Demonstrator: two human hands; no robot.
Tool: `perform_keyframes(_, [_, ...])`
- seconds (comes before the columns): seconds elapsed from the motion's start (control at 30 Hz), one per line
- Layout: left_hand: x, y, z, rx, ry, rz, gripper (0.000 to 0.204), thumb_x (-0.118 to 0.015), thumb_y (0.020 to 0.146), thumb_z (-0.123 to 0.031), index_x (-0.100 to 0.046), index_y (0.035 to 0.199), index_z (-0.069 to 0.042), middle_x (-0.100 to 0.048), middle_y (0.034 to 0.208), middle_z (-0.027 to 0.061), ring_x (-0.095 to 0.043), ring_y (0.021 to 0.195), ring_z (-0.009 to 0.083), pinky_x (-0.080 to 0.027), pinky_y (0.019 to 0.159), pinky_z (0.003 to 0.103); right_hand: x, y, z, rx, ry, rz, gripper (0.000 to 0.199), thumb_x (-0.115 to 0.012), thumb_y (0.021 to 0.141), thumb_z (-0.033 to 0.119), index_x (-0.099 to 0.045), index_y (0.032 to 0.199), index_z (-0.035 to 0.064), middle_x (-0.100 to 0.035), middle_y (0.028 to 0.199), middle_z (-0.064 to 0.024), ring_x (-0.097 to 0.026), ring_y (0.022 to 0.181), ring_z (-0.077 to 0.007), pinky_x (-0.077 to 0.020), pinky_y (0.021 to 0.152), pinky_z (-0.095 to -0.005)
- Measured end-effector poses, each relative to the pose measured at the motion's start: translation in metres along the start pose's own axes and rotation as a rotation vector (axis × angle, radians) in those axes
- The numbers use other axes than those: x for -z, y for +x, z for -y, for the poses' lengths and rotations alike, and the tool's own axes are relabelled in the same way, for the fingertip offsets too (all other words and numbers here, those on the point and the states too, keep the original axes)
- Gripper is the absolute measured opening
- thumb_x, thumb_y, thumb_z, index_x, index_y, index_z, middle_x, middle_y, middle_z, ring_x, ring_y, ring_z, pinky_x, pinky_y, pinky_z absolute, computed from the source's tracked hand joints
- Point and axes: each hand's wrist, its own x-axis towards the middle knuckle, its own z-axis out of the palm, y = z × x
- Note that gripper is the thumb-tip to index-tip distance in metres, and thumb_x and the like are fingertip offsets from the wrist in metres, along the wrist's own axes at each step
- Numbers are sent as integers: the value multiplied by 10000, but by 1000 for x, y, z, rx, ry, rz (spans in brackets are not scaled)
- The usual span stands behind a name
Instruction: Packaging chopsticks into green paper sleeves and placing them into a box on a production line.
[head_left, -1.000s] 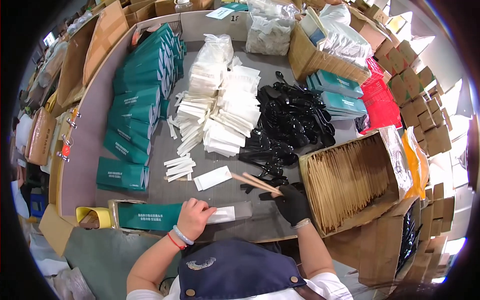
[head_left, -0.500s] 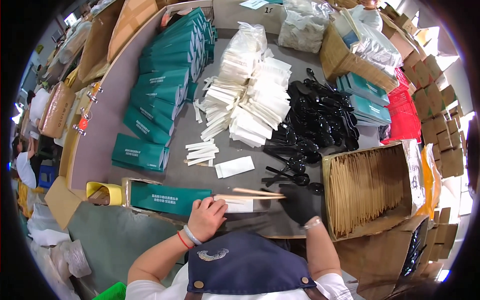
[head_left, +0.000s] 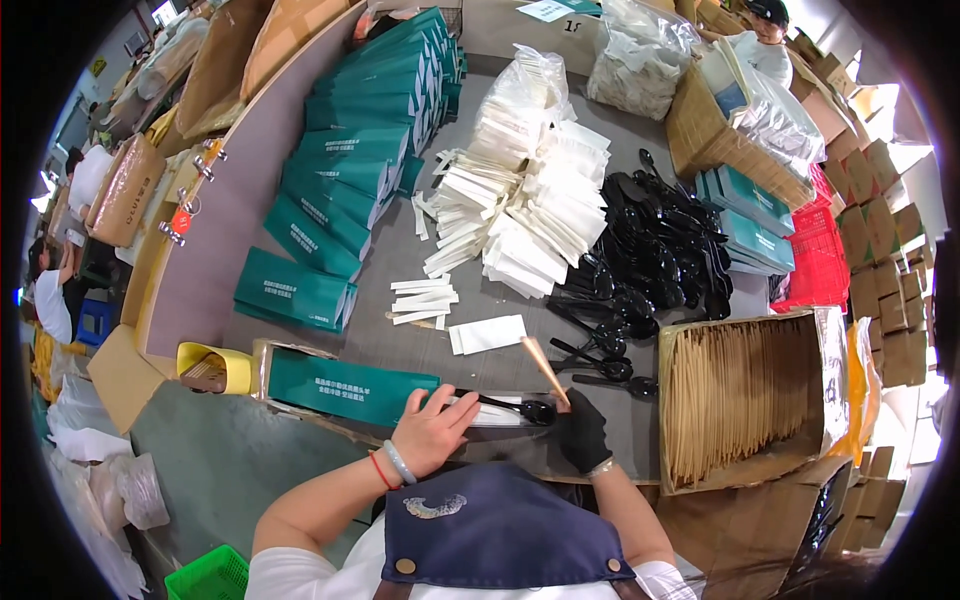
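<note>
My left hand (head_left: pixel 435 432) is closed over the right end of a green paper sleeve (head_left: pixel 350 388), which lies in a low cardboard holder. From beneath its fingers a black spoon (head_left: pixel 537 411) sticks out to the right, bowl outward, over a white paper packet (head_left: pixel 497 414). Just beyond the bowl, my right hand (head_left: pixel 582 432), in a black glove, is closed on the lower end of wooden chopsticks (head_left: pixel 545 368). They tilt up and to the left. Several black spoons (head_left: pixel 655 245) are heaped behind that hand. An open carton (head_left: pixel 655 470) of chopsticks stands to its right.
Green sleeves (head_left: pixel 330 205) overlap in a row at the table's left. White packets (head_left: pixel 545 220) are piled mid-table beside a plastic bag. A yellow container (head_left: pixel 215 368) adjoins the holder. Red crates (head_left: pixel 815 260) and cartons line the right. Another person (head_left: pixel 765 50) is at the back right.
The chopsticks have swung from lying almost level beside my left hand to pointing up and left. A black spoon now shows at the sleeve's end. The whole view has shifted slightly.
</note>
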Motion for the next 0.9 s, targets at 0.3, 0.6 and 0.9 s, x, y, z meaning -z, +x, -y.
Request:
perform_keyframes(0.3, [18,-25,27,134,-31,-31,615,-783,667,-287,-589,1224,-114,-491,1365,34,-415,1227,307,-315,996,509,37,4,31,174,-473,459,321,-623,868,269,-633,1187,309,-603,806,-76,-620,758,-286,-494,623,-421])
perform_keyframes(0.6, [20,-13,48,137,-83,2,716,-819,616,-353,-584,1233,-77,-508,1300,81,-432,1179,324,-312,1040,539,29,24,37,296,-499,507,292,-607,868,267,-657,1153,224,-647,780,-101,-635,792,-284,-488,659,-411])
perform_keyframes(0.9, [1,7,27,19,15,-12,741,-851,540,-377,-612,1186,-104,-546,1200,65,-470,1095,297,-349,937,461,-14,4,5,99,-25,380,241,-689,840,212,-673,1042,83,-641,1016,-161,-631,963,-277,-505,831,-374])
